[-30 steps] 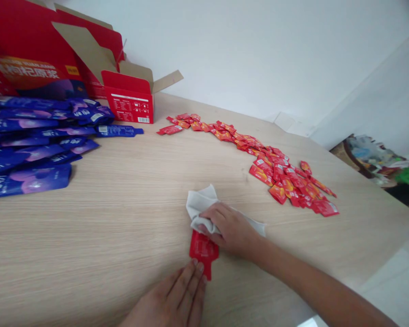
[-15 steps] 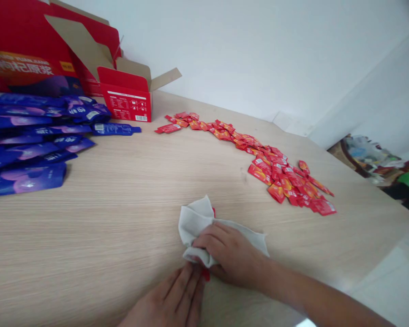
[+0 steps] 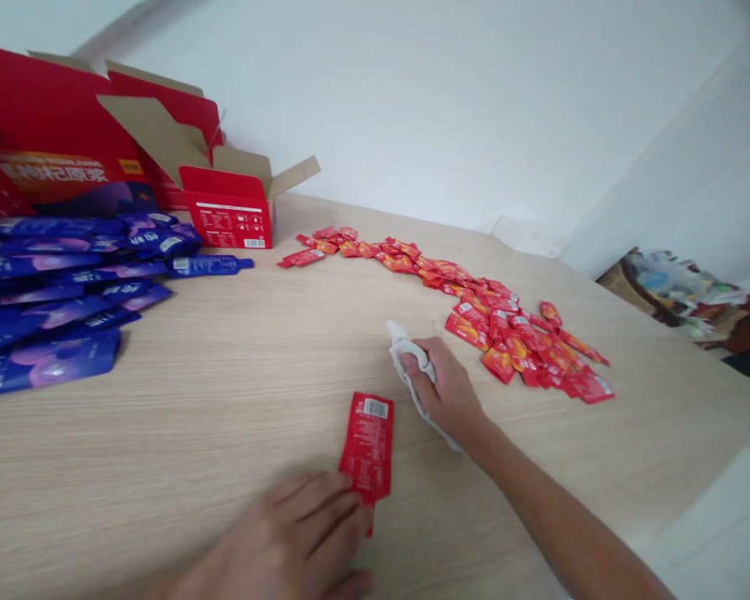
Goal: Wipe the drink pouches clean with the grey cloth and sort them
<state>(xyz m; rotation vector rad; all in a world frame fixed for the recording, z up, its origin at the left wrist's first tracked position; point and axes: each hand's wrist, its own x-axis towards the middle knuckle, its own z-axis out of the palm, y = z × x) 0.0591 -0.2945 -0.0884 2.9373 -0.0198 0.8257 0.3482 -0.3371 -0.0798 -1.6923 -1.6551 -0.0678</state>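
A single red pouch [image 3: 367, 450] with a barcode and fine print lies flat on the table before me, its spout end toward me. My left hand [image 3: 300, 533], slightly blurred, reaches to that lower end; its fingertips touch the pouch while the thumb stays apart. Bunched in my right hand [image 3: 447, 387] is a white cloth [image 3: 406, 354], raised just to the right of the pouch and no longer over it. The thumb and fingers are wrapped around the cloth, and part of it hangs below the hand.
Many red pouches [image 3: 518, 333] form a curved row from the back middle to the right. Blue pouches [image 3: 68, 283] lie piled at left. Behind them stand an open small red box [image 3: 231, 208] and larger red cartons [image 3: 43, 100], against a white wall [image 3: 443, 108].
My right hand has lifted the cloth off the pouch and moved up and right, uncovering the pouch. My left hand has shifted slightly left, near the pouch's spout end.
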